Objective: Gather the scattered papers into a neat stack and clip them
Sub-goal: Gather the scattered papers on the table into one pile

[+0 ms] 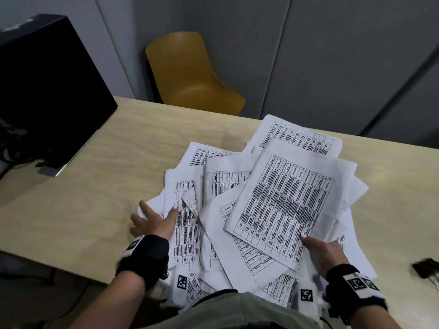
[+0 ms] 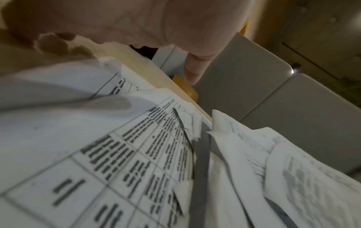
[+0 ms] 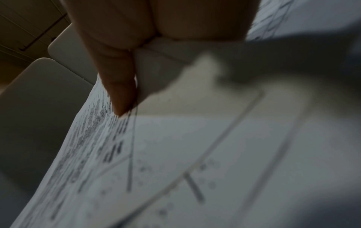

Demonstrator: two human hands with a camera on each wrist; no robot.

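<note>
A loose pile of printed table sheets [image 1: 228,210] lies spread over the beige table [image 1: 95,198]. My left hand [image 1: 156,216] rests flat on the pile's left edge with its fingers spread and straight; the left wrist view shows those fingers [image 2: 193,72] held out over the sheets [image 2: 117,154]. My right hand [image 1: 312,244] pinches the near corner of the top sheets [image 1: 282,203], thumb on top and fingers hidden underneath. The right wrist view shows the thumb [image 3: 117,86] pressed on that paper [image 3: 195,154]. A black binder clip [image 1: 425,269] lies at the table's right edge, apart from both hands.
A black monitor [image 1: 47,91] with cables stands at the table's left. A yellow chair [image 1: 190,74] sits behind the far edge, against grey wall panels. Bare tabletop [image 1: 83,222] shows left of the pile. Some sheets hang over the near edge at my lap.
</note>
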